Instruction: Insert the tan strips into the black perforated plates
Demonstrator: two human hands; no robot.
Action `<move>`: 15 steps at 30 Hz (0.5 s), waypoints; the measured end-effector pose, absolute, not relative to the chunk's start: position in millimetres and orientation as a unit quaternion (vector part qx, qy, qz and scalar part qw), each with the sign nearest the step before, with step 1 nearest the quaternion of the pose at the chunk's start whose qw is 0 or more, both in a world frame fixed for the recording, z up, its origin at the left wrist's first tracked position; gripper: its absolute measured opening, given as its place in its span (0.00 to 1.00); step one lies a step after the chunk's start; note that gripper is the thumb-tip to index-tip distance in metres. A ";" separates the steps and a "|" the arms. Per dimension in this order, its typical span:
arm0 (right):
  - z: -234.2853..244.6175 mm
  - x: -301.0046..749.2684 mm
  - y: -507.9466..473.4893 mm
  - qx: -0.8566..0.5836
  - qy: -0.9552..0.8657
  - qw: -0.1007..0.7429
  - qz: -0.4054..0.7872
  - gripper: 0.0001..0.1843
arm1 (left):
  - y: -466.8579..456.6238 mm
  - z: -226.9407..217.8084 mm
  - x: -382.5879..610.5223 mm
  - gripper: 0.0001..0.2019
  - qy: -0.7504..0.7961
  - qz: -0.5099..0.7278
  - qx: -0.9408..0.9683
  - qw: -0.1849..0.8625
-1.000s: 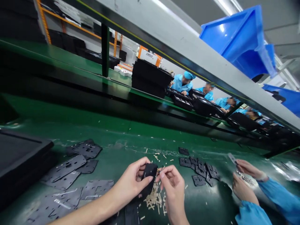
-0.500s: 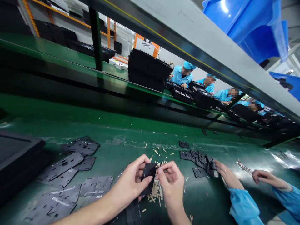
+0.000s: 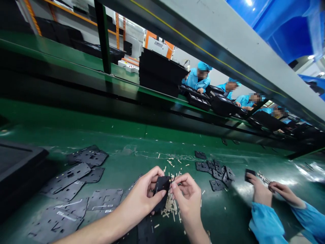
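Shot is rolled, everything slants. Two parallel lines: near green belt surface, far green conveyor beyond it. Grey steel shelf beam runs overhead, blue plastic bins on top. Dark green post carries the beam. Far line: stacked black trays, white unit with orange frame behind. Orange rack uprights against white wall. Workers in blue gowns sit along far side, one in a blue cap. Ceiling light at upper right; glare on belt.
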State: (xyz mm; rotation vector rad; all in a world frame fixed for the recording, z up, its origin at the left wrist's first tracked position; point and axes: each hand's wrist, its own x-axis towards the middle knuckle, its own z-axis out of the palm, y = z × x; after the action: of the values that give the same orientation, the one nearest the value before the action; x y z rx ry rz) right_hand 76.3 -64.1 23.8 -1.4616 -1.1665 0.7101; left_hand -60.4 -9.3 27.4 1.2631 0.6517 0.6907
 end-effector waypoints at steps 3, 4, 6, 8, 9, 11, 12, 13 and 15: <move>24.7 77.0 -64.2 -0.608 -0.488 0.546 0.306 0.07 | -9.8 26.9 -60.9 0.11 0.292 0.303 0.567 0.709; 25.3 77.0 -64.0 -0.607 -0.488 0.547 0.306 0.07 | -10.1 26.8 -61.1 0.11 0.292 0.301 0.566 0.710; 26.4 76.8 -63.7 -0.609 -0.488 0.545 0.307 0.07 | -10.7 27.2 -61.5 0.11 0.293 0.298 0.566 0.711; 26.7 76.9 -63.4 -0.611 -0.484 0.541 0.314 0.07 | -11.2 28.7 -61.9 0.11 0.293 0.295 0.567 0.711; 26.4 77.2 -63.3 -0.612 -0.480 0.541 0.321 0.07 | -11.3 29.7 -62.2 0.10 0.292 0.294 0.570 0.710; 25.2 78.1 -63.2 -0.605 -0.470 0.547 0.339 0.06 | -11.4 31.9 -62.8 0.09 0.290 0.293 0.576 0.706; 24.4 78.7 -63.1 -0.598 -0.464 0.553 0.348 0.06 | -11.3 32.9 -63.1 0.09 0.290 0.294 0.578 0.704; 23.6 79.2 -62.9 -0.590 -0.459 0.559 0.360 0.06 | -11.2 33.7 -63.4 0.09 0.291 0.294 0.580 0.702; 22.4 80.0 -62.5 -0.573 -0.455 0.567 0.379 0.06 | -10.9 34.7 -64.0 0.08 0.295 0.295 0.585 0.696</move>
State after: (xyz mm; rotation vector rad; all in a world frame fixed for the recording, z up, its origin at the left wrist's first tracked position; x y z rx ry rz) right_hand 80.0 -62.5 22.4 -1.3472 -1.0684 0.8919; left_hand -64.0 -10.9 34.7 1.3045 0.6591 0.6592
